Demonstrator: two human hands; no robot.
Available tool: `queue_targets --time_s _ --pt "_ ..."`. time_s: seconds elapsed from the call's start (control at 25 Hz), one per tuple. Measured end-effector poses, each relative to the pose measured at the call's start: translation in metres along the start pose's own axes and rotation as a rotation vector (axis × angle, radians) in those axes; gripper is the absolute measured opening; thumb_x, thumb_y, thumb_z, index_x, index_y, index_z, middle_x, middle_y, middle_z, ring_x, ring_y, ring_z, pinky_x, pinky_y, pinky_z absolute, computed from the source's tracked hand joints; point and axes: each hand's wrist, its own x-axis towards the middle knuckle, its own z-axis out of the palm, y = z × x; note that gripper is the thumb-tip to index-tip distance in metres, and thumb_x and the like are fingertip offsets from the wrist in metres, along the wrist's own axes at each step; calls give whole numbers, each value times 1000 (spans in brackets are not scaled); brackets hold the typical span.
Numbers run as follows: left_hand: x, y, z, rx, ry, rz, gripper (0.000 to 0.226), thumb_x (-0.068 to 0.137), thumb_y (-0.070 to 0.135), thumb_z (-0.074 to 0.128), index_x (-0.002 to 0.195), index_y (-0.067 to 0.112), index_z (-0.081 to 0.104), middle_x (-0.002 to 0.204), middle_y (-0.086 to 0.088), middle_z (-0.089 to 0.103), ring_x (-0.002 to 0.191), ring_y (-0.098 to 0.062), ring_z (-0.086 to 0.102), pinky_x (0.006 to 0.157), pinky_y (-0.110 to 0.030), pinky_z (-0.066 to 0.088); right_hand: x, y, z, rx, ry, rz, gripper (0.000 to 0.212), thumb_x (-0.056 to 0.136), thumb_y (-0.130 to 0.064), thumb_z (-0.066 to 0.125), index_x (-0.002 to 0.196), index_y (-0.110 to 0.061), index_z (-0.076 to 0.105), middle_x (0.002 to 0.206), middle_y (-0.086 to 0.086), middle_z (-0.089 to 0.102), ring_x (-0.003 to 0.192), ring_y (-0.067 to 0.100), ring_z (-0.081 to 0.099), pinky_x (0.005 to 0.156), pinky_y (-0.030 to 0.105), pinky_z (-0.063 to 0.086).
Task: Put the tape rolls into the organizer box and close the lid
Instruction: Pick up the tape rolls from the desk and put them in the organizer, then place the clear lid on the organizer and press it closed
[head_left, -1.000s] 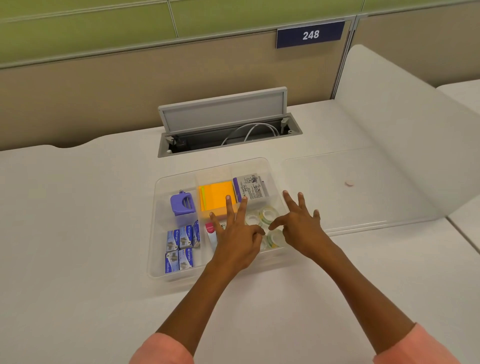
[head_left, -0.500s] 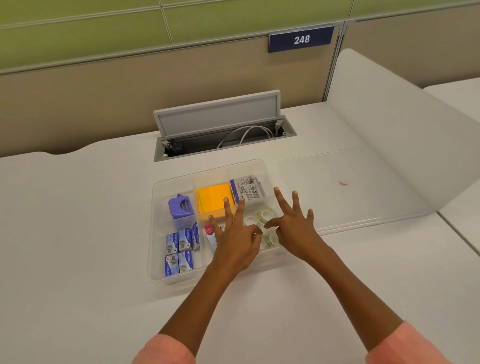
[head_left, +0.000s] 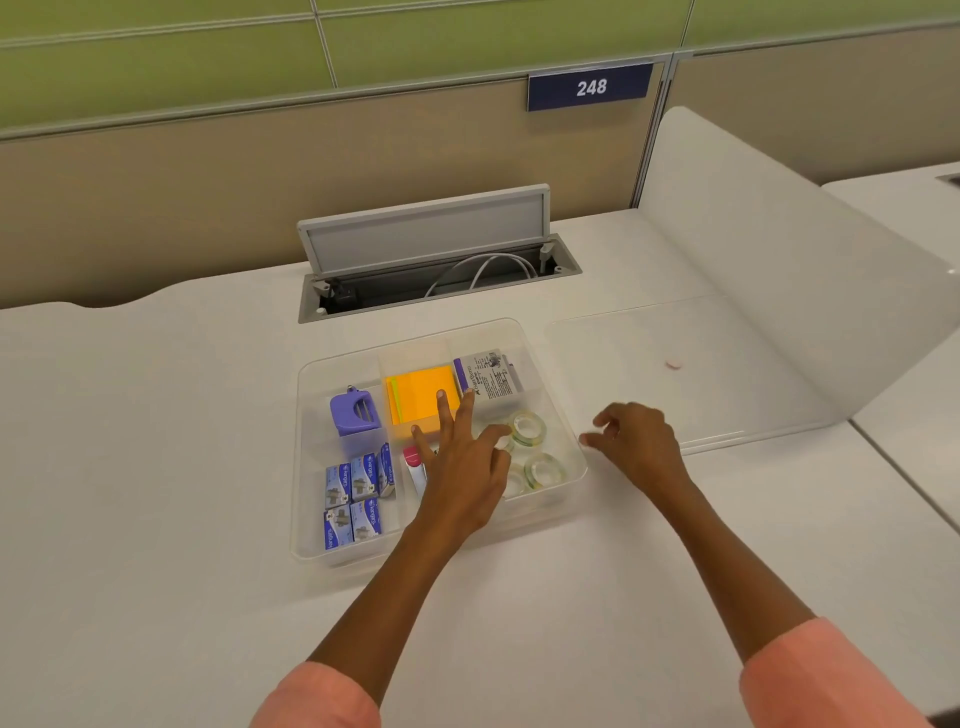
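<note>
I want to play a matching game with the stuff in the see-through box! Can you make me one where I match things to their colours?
Things:
1. sticky notes
2. stapler
3. staple boxes
4. tape rolls

Colours:
A. blue and white
B. see-through with a greenish edge
C. bright orange
D. purple

Right pairs: 1-C, 2-D, 3-A, 4-B
</note>
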Motion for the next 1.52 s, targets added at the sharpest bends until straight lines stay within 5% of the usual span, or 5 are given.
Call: queue_targets --time_s 0.4,0.76,1.0,1.28,1.52 --pt "0 -16 -20 3 81 -2 33 93 23 37 123 27 51 157 -6 4 142 -26 -16 111 -55 -10 -1 -19 -2 -169 57 88 16 72 -7 68 87 0 64 92 17 66 82 39 61 67 33 45" --pt "14 -32 -46 -83 201 -19 32 91 23 42 122 21 51 154 -9 15 144 -27 1 112 -54 -1 -12 -73 -73 -288 489 -89 10 76 3 62 85 3 58 91 21 61 82 38 58 63 33 30" --pt "15 -42 -64 -183 280 -44 57 76 41 34 129 20 45 152 -10 23 141 -27 17 113 -53 4 -7 -96 -109 287 778 -179 6 74 -15 67 79 -11 66 79 9 71 71 24 65 68 27 43" --pt "13 -62 -101 -411 444 -114 51 87 42 42 130 14 44 145 -13 36 133 -28 35 110 -42 27 2 -103 -101 1367 393 -57 10 75 -8 73 83 -6 66 68 8 63 55 15 56 58 21 54" --pt "10 -88 -149 -1375 583 -473 46 93 36 41 122 1 49 122 -17 57 100 -26 61 84 -34 52 3 -83 -57 1481 43 194 3 77 -4 69 78 -1 68 57 4 72 48 8 60 51 14 53"
